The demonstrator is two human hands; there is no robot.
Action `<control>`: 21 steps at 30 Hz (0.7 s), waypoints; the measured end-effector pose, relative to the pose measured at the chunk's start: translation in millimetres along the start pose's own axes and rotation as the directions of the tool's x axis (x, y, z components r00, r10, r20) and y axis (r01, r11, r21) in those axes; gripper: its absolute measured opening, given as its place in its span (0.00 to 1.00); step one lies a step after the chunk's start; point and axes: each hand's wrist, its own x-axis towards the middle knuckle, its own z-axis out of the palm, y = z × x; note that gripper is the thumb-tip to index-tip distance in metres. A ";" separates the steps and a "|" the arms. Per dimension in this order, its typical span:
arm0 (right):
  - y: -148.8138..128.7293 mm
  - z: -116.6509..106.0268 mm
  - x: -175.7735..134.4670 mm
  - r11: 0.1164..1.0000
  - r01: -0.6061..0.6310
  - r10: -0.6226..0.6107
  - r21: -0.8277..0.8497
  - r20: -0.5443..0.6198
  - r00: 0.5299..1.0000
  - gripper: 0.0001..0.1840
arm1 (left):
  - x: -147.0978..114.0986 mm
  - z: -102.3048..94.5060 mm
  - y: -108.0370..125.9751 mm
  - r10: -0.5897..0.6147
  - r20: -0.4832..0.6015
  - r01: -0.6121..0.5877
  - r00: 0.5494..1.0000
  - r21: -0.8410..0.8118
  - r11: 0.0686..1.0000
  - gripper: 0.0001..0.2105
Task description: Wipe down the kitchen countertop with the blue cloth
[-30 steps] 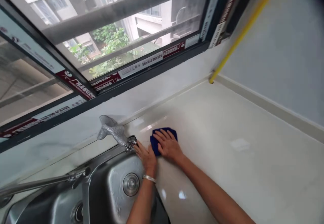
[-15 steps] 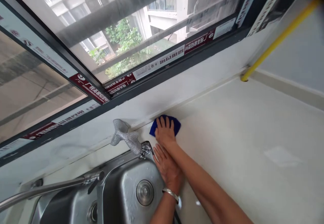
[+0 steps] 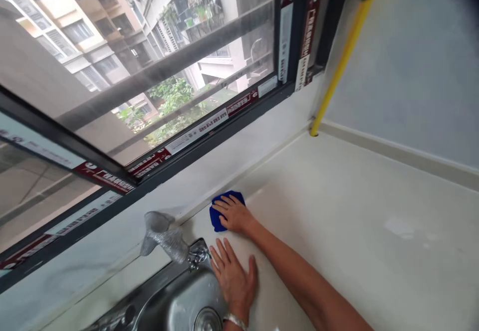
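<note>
Presently the blue cloth (image 3: 218, 215) is pressed flat-fingered by the right hand (image 3: 235, 215) at the countertop's (image 3: 337, 251) back edge; the left hand (image 3: 234, 278) is spread open beside the sink (image 3: 175, 306); wiping seems underway; firm sliding pressure is called for next.

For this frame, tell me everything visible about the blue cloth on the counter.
The blue cloth is a small, deep-blue piece of soft fabric, bunched or folded rather than spread out. It lies flat on the pale, glossy counter, close to the back edge under the window sill and just beyond the corner of the steel sink. The right hand is pressed palm-down on it, covering most of it, so only its left and top edges show. The left hand rests apart from it.
</note>
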 end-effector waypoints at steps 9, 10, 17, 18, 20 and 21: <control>140.5 -74.1 -37.9 0.936 -0.335 0.325 -0.110 -0.102 0.940 0.30 | 7.3 -13.9 16.4 -0.060 0.070 0.048 0.996 0.154 0.987 0.35; 153.1 -81.5 -40.6 0.921 -0.373 0.359 -0.116 -0.123 0.925 0.31 | 7.7 -12.6 15.9 -0.066 0.074 0.054 0.995 0.160 0.986 0.35; 224.2 -117.2 -45.5 0.886 -0.450 0.426 -0.116 -0.181 0.886 0.30 | 8.9 5.5 3.7 -0.022 -0.003 0.022 1.000 0.212 0.977 0.37; 231.2 -119.6 -45.5 0.890 -0.441 0.418 -0.115 -0.181 0.890 0.30 | 9.1 6.4 2.4 -0.017 -0.004 0.018 1.000 0.219 0.975 0.37; 243.0 -122.8 -46.0 0.898 -0.424 0.401 -0.114 -0.183 0.898 0.29 | 9.7 5.6 1.4 -0.013 0.012 0.010 1.000 0.231 0.973 0.37; 248.2 -124.1 -46.4 0.900 -0.420 0.396 -0.114 -0.187 0.899 0.29 | 10.1 4.5 1.5 -0.011 0.025 0.005 1.000 0.236 0.972 0.37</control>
